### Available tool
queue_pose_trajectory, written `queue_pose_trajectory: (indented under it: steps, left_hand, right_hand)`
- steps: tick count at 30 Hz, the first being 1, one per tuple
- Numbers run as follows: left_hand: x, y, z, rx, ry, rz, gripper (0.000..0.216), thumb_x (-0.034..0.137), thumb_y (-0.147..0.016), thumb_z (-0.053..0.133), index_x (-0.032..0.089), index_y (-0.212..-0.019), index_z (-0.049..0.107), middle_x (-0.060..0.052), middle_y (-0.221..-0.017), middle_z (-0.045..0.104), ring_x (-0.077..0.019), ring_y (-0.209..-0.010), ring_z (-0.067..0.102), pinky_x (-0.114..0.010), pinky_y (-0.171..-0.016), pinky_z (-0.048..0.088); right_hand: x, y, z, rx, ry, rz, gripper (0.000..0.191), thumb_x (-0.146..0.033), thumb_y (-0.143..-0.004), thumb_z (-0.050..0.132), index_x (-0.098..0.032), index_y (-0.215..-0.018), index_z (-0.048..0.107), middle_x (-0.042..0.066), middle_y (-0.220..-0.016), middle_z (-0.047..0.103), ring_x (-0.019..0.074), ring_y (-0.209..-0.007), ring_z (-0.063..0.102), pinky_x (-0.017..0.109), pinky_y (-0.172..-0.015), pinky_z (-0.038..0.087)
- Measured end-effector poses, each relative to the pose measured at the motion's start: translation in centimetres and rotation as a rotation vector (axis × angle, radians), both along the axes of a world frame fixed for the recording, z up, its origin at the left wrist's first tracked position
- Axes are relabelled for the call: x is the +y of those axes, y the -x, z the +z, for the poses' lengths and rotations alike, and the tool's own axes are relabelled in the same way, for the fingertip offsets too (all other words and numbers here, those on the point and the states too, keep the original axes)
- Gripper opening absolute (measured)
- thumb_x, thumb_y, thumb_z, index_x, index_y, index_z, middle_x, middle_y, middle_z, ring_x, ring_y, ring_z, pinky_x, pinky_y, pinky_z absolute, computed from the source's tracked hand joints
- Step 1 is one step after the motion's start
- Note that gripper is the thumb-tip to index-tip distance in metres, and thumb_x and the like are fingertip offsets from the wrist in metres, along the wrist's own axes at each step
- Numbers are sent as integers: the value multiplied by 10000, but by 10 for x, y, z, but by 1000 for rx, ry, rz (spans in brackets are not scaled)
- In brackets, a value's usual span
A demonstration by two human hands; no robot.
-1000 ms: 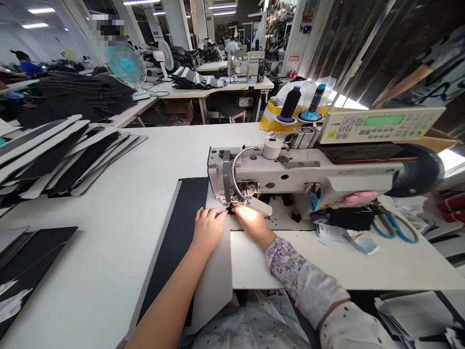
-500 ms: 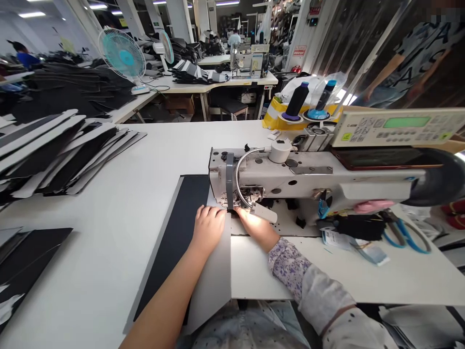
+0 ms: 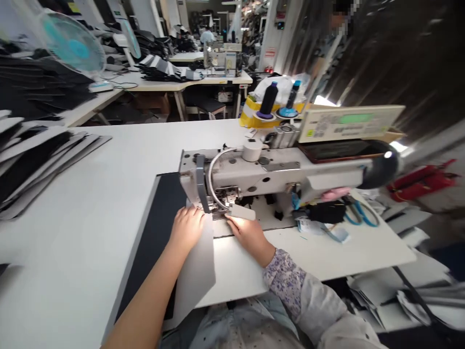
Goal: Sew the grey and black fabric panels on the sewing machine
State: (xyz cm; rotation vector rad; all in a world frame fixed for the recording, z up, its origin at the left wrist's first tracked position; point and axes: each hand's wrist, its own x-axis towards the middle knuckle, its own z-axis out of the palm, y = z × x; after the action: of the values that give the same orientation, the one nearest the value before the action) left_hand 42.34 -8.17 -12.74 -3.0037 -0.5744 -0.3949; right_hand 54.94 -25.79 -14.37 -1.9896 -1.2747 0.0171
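Here, left hand (image 3: 187,228): unclenched on grey panel (image 3: 198,274).
Right hand (image 3: 252,240): at sewing machine (image 3: 250,173); I can't tell its grip.

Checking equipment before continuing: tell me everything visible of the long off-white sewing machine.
The long off-white sewing machine, seemingly metal, stands upright on the flat white table. A grey upright bar and silvery ribbed tube show near its left end; a dark rounded part ends its right. Left hand and right hand are near its stitching end; contact is unclear.
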Motion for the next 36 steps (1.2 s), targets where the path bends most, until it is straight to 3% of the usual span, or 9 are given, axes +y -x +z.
queue_pose_trajectory:
  steps: [4,10,14,18,25,28,31,33,36]
  left_hand:
    - [-18,26,-4,-10,-24,-66,383,311,-921,369,195,-1193,612,-117,-1247,616,-292,-1103,573,-458,-973,403]
    - [-23,39,-21,-75,-24,-71,453,368,-923,302,182,-1209,600,-135,-1289,583,-312,-1192,526,-457,-975,420]
    - [-22,36,-22,-87,-19,-70,444,374,-915,314,192,-1198,604,-127,-1271,594,-309,-1181,534,-454,-977,426]
    - [-21,37,-22,-86,-11,-67,456,373,-917,310,178,-1208,602,-134,-1281,586,-319,-1176,532,-469,-964,431]
    - [-24,37,-17,-89,-9,-74,442,376,-921,321,176,-1174,623,-132,-1257,605,-321,-1163,544,-458,-952,424]
    - [-41,30,-8,-104,68,-102,395,382,-929,338,206,-1116,638,-103,-1159,653,-275,-1069,590,-417,-929,432]
    - [-60,15,2,-93,242,-147,344,357,-947,324,246,-1053,632,-56,-1087,671,-210,-1028,592,-349,-920,430]
    - [-63,3,7,-45,329,-84,308,358,-943,346,245,-988,628,-42,-1049,674,-201,-1009,589,-330,-892,432]
    - [-46,-6,13,78,330,130,301,366,-926,379,211,-852,626,-55,-947,679,-218,-913,601,-325,-795,431]
  right_hand:
    - [-69,-12,-2,-85,42,-156,241,-257,-938,475,-216,-1068,673,77,-985,691,220,-929,628,363,-860,507]
    - [-166,-58,-2,-193,197,-624,271,-302,-943,446,-172,-1018,672,98,-869,659,217,-787,627,344,-754,497]
    - [-176,-76,-4,-204,351,-735,235,-311,-920,493,-174,-979,674,87,-837,650,185,-686,616,283,-649,465]
    - [-169,-78,-7,-171,317,-711,228,-279,-909,498,-194,-807,684,62,-774,635,165,-658,605,252,-599,428]
    - [-183,-70,3,-131,232,-704,250,-276,-907,488,-203,-785,695,55,-774,647,191,-734,621,270,-622,435]
    - [-162,-49,9,-115,171,-595,221,-260,-903,501,-203,-777,674,48,-775,637,187,-736,613,277,-664,451]
    - [-105,-17,12,-123,134,-347,186,-231,-902,517,-211,-778,654,35,-777,623,171,-751,600,267,-696,450]
    - [-57,3,10,-169,141,-200,174,-237,-901,534,-208,-764,637,37,-778,611,175,-769,588,268,-691,440]
    - [4,24,5,-219,141,-41,202,-244,-902,545,-198,-715,606,40,-760,591,173,-746,562,267,-657,422]
